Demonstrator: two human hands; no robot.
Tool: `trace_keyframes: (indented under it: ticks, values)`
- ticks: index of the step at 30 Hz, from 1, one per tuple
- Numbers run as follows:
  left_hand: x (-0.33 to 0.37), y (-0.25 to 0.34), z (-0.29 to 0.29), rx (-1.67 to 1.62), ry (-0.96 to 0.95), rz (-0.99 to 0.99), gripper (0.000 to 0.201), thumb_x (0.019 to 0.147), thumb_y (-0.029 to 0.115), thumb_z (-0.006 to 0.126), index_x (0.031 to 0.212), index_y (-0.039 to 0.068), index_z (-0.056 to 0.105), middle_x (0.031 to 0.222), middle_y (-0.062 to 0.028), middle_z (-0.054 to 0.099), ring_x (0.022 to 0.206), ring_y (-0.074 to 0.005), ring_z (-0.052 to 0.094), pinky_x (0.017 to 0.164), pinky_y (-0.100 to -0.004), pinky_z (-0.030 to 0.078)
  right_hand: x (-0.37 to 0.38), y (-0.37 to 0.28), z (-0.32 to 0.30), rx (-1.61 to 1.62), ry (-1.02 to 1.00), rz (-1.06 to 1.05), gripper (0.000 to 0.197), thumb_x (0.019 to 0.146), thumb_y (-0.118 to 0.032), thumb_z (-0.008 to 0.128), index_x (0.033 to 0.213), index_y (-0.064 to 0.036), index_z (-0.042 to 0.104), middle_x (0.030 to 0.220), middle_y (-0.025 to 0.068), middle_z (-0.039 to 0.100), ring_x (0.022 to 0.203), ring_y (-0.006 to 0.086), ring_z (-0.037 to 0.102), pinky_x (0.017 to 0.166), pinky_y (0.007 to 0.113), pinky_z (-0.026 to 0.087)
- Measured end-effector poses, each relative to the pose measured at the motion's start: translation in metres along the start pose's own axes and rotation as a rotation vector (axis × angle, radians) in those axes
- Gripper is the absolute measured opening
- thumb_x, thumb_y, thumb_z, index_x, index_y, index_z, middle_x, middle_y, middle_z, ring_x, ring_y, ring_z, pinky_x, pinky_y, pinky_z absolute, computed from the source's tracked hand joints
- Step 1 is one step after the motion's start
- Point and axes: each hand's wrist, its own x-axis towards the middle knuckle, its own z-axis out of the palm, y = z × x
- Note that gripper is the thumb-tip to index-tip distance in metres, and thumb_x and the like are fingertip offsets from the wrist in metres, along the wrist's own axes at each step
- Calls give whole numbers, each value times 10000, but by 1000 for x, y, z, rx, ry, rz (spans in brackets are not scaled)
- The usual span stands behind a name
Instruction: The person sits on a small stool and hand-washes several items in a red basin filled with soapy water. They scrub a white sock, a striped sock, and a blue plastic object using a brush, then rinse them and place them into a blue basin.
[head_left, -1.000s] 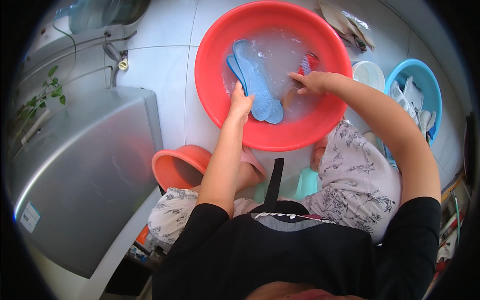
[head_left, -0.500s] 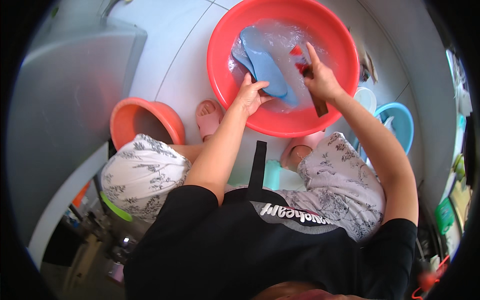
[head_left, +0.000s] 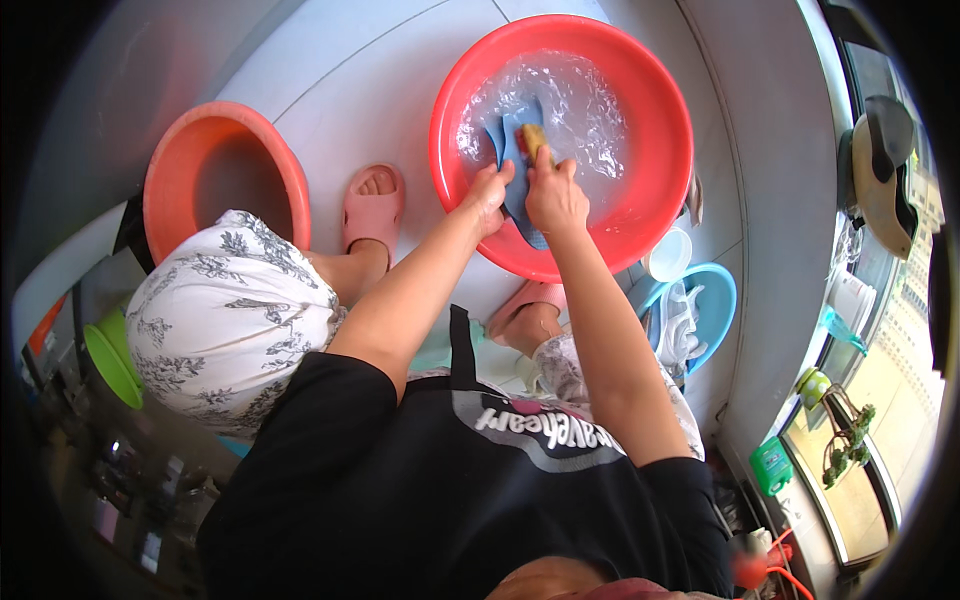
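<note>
A red basin of cloudy water stands on the floor before me. At its near left side, my left hand pinches the edge of a blue insole, thumb on top. Behind it, a second blue piece of like shape shows in part. My right hand is closed round a scrub brush, its yellowish end, blurred by motion, lying against the upper part of the insole. My fingers hide most of the brush handle and part of the insole.
An orange bucket stands at my left. On the right are a white tub and a light-blue basin holding whitish cloth or plastic. My feet in pink slippers flank the space before the red basin.
The brush has moved left and down onto the insole from over the water on the right. The insoles now stand steeper, and my two hands are closer together. The whole view has shifted.
</note>
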Motion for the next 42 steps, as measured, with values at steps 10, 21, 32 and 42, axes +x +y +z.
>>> trace_keyframes:
  ticks: [10, 21, 32, 42]
  values:
    - [24, -8, -7, -165, 62, -16, 441, 1008, 339, 421, 1326, 38, 466, 1259, -114, 554, 1152, -226, 510, 972, -411, 416, -18, -5, 13, 39, 2, 30, 452, 934, -302, 482, 1338, -115, 404, 1112, 256, 471, 782, 428, 636, 630, 517, 519]
    - [23, -10, -3, -96, 193, 16, 357, 1024, 305, 375, 1219, 33, 501, 1134, -110, 585, 996, -249, 585, 886, -439, 482, -32, -9, 22, 7, 1, 26, 478, 941, -310, 480, 1372, -147, 355, 1083, 241, 493, 727, 441, 624, 587, 513, 518]
    - [21, -20, -6, 18, 121, 32, 277, 1025, 212, 376, 1173, 49, 544, 1046, -78, 604, 910, -191, 585, 814, -389, 503, -16, -1, 23, 29, -18, 45, 476, 927, -322, 490, 1360, -159, 382, 1115, 257, 482, 792, 447, 634, 681, 529, 524]
    - [6, -3, -2, 54, -32, 6, 305, 920, 175, 608, 1192, 48, 559, 1088, -80, 622, 1006, -176, 585, 870, -354, 476, -40, 6, 15, 153, -92, 92, 509, 933, -368, 469, 1400, -176, 405, 1066, 265, 535, 887, 463, 618, 774, 513, 513]
